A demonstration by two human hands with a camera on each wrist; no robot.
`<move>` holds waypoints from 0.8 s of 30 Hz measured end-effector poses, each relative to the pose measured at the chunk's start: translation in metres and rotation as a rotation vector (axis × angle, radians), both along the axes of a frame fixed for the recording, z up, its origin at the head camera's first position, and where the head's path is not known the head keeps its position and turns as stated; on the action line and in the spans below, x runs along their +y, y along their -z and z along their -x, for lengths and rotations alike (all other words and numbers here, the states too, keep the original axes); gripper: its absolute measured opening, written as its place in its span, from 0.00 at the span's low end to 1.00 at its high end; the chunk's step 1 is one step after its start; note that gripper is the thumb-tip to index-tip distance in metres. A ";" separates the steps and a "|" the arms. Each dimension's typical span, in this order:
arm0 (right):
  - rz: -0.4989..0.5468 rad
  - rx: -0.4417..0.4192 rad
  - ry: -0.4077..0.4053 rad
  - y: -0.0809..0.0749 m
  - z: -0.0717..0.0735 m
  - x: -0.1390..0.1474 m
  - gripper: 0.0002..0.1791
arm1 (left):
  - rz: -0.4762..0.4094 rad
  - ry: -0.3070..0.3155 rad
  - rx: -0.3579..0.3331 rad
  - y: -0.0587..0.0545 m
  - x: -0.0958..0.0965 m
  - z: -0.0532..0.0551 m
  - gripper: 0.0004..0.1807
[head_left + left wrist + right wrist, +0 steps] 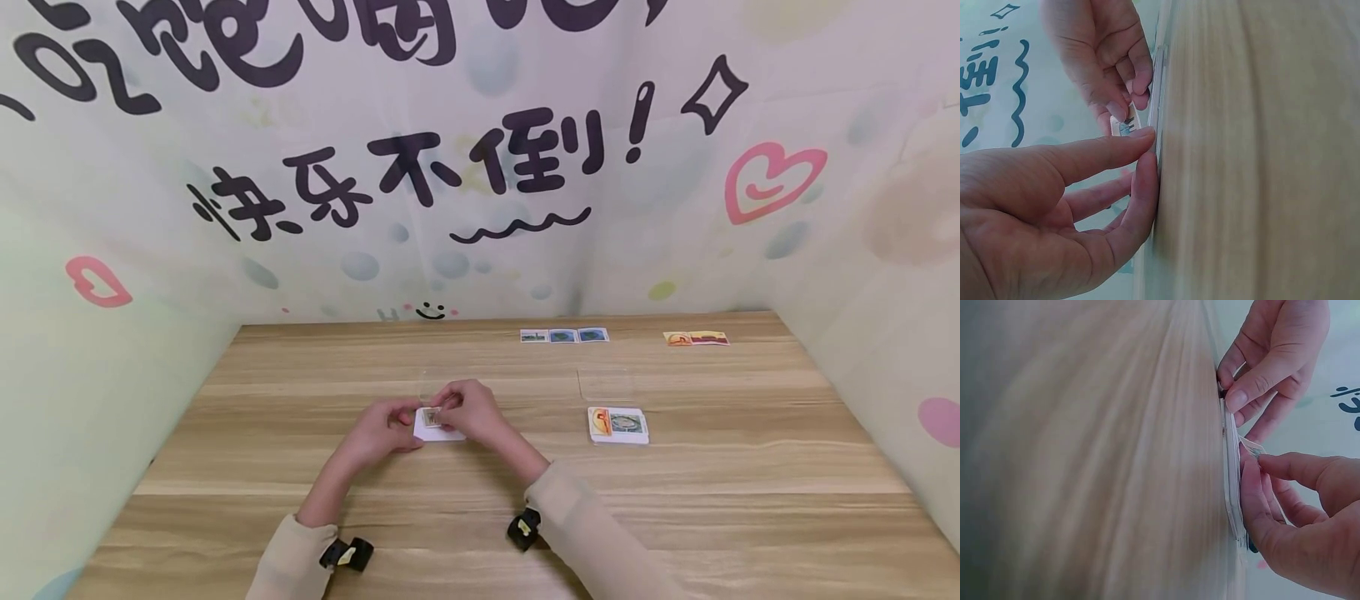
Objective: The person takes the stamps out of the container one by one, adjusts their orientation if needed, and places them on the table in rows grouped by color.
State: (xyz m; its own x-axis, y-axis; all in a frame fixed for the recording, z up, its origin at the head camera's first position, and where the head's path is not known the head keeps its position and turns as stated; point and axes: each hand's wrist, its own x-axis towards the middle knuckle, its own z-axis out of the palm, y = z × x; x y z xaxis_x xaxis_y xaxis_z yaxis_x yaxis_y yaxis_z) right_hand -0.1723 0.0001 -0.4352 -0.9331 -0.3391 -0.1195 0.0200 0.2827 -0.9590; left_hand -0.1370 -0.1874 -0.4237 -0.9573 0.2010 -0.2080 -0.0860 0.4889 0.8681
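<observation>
A small stack of white cards [431, 434] lies on the wooden table in front of me. My left hand [377, 432] holds it at its left edge, thumb at the near corner and fingers at the far one. Between the thumb and index finger of my right hand [474, 412] is a small postage stamp [431, 417], tilted up over the cards. The right wrist view shows the stack from its side as thin layers [1231, 469], with the stamp [1252, 447] rising from its face. My right fingers partly cover the stamp.
To the right sits another white card stack [619, 438] with two stamps on it. Farther back lie a row of blue-and-grey stamps [564, 336] and an orange-and-red pair [696, 338]. Clear plastic sheets [604, 383] lie behind the cards. A printed cloth [525, 275] hangs behind the table.
</observation>
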 end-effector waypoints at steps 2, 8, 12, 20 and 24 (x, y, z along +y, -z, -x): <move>-0.001 -0.002 0.002 0.000 0.000 0.000 0.07 | -0.005 -0.004 -0.004 0.000 0.000 0.000 0.31; 0.000 -0.002 -0.004 -0.001 0.000 0.001 0.07 | -0.031 -0.006 -0.017 -0.002 0.001 0.001 0.31; 0.010 -0.009 -0.009 -0.002 0.000 0.002 0.06 | -0.024 0.003 -0.010 -0.003 0.001 0.000 0.31; 0.026 -0.013 -0.024 -0.005 -0.002 0.005 0.05 | -0.006 -0.001 -0.005 -0.002 0.001 0.000 0.31; 0.012 0.003 -0.033 -0.008 -0.003 0.009 0.04 | -0.004 -0.004 -0.003 -0.002 0.001 0.000 0.31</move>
State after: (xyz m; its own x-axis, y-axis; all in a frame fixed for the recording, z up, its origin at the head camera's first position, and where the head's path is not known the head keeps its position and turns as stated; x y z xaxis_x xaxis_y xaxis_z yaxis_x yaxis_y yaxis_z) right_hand -0.1692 0.0086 -0.4277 -0.9218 -0.3709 -0.1126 0.0084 0.2714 -0.9624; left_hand -0.1370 -0.1862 -0.4213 -0.9573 0.1983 -0.2102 -0.0905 0.4848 0.8699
